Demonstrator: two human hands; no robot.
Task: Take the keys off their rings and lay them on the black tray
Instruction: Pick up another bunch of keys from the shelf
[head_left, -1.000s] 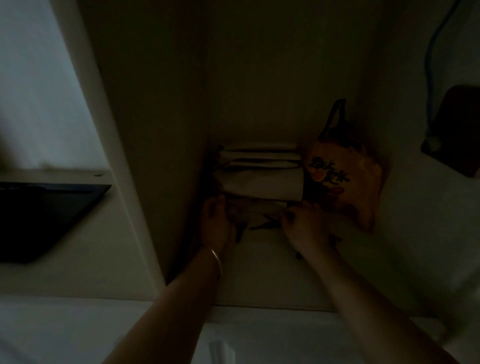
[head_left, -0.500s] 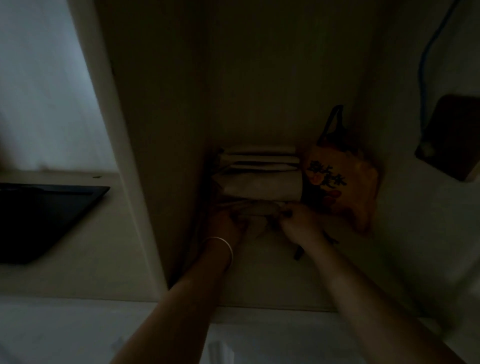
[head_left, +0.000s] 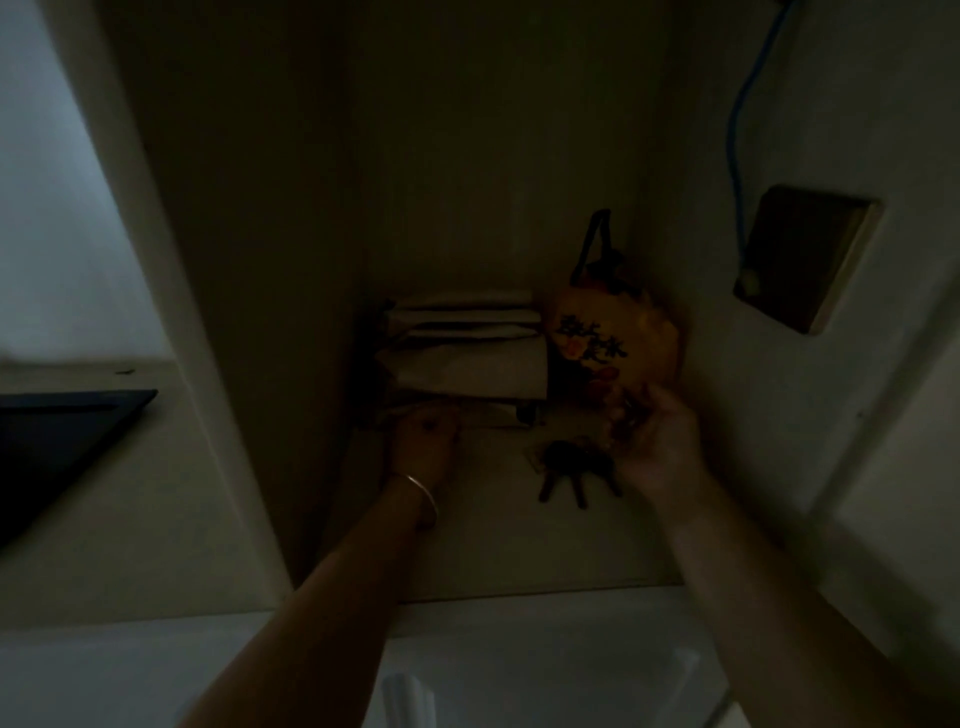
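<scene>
The cupboard nook is very dim. A dark bunch of keys (head_left: 575, 466) hangs just over the pale shelf floor, its blades pointing toward me. My right hand (head_left: 655, 441) is curled around the bunch's blurred upper part, in front of the orange printed bag (head_left: 613, 343). My left hand (head_left: 423, 441), with a bangle on its wrist, is closed in a fist at the lower edge of a stack of folded pale paper (head_left: 467, 358); nothing shows in it. The black tray (head_left: 67, 441) lies on the counter at far left, outside the nook.
A pale upright panel (head_left: 171, 338) separates the nook from the tray's counter. On the right wall are a dark box (head_left: 805, 260) and a blue cable (head_left: 740, 130). A white surface (head_left: 519, 665) runs along the front below the shelf.
My right hand has moved right and lifted away from the paper stack, so the dark key bunch now shows. My left hand stayed by the stack.
</scene>
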